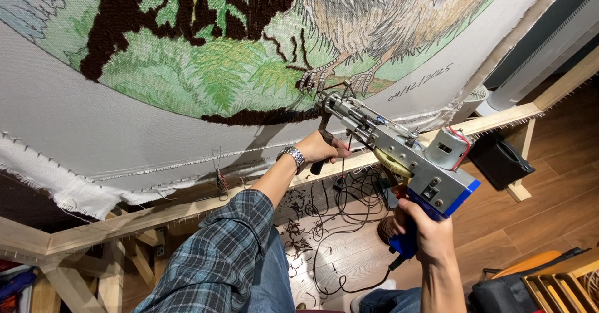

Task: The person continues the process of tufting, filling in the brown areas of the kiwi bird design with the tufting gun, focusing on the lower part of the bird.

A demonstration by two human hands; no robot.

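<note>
**A:** While the big backing cloth [125, 119] hangs stretched across its wooden frame [187, 210], what's on it?

**B:** A tufted picture, green ferns [218, 69], dark brown patches, a bird's clawed feet [324, 79] near the lower edge.

**A:** And the tool?

**B:** A tufting gun [399, 151], grey metal body, blue grip, its tip pressed to the cloth just below those feet, on a dark brown strip.

**A:** Hands?

**B:** Left hand [321, 147], fingers wrapped shut around the black front handle, metal watch [293, 157] on the wrist, plaid sleeve [218, 257] behind it. Right hand [427, 232], fingers closed round the blue rear grip.

**A:** Down below?

**B:** Black cables [340, 225] and brown yarn scraps [299, 241] on the wooden floor [530, 213].
</note>
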